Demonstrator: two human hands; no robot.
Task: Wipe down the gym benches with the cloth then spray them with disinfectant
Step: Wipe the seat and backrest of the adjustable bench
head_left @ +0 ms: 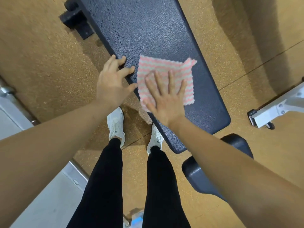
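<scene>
A dark blue padded gym bench [148, 30] runs from the top centre down to the lower right. A pink and white striped cloth [166, 68] lies flat on its pad. My right hand [164, 97] presses flat on the cloth's near part, fingers spread. My left hand [113, 81] rests on the bench's left edge beside the cloth, fingers apart and curled over the rim, holding nothing. A bluish, blurry object [136, 218] lies on the floor between my legs at the bottom edge; I cannot tell what it is.
A second dark pad [205, 175] sits just below the bench's near end. The bench's black foot bracket [77, 20] is at the upper left. White metal frames stand at the right [278, 109] and at the left [9, 97]. Orange speckled floor surrounds everything.
</scene>
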